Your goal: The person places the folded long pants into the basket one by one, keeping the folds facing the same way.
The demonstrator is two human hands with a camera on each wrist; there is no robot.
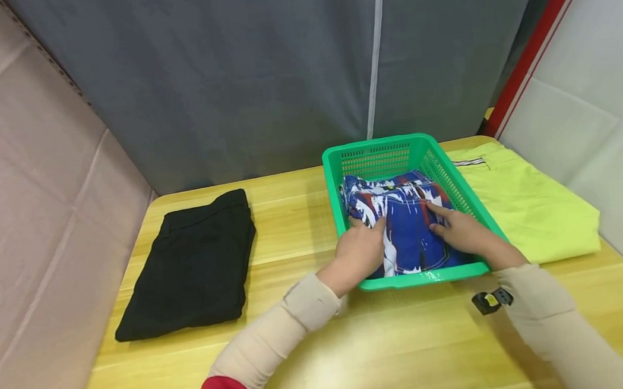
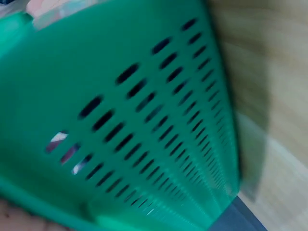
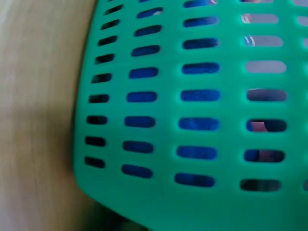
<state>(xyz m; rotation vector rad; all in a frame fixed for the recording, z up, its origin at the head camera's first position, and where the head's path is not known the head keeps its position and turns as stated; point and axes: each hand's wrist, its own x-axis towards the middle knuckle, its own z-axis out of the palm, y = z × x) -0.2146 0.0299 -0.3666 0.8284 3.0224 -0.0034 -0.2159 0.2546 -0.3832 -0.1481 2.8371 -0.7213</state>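
Folded blue pants with white and red patches and a stitched pocket [image 1: 412, 230] lie inside a green plastic basket [image 1: 429, 278]. At the pants' left side, my left hand [image 1: 359, 252] reaches over the rim and touches the cloth, its farther fingers partly hidden. My right hand [image 1: 463, 231] rests on the right side of the pants with its fingers extended. In the left wrist view, the slotted basket wall [image 2: 144, 110] fills most of the picture. Blue cloth [image 3: 197, 124] shows through the slots in the right wrist view.
Folded black trousers [image 1: 198, 264] lie on the wooden table [image 1: 293, 243] left of the basket. A folded yellow-green garment [image 1: 532, 205] lies to its right, partly behind the basket. A grey curtain [image 1: 230, 86] hangs along the back, with pale walls at both sides.
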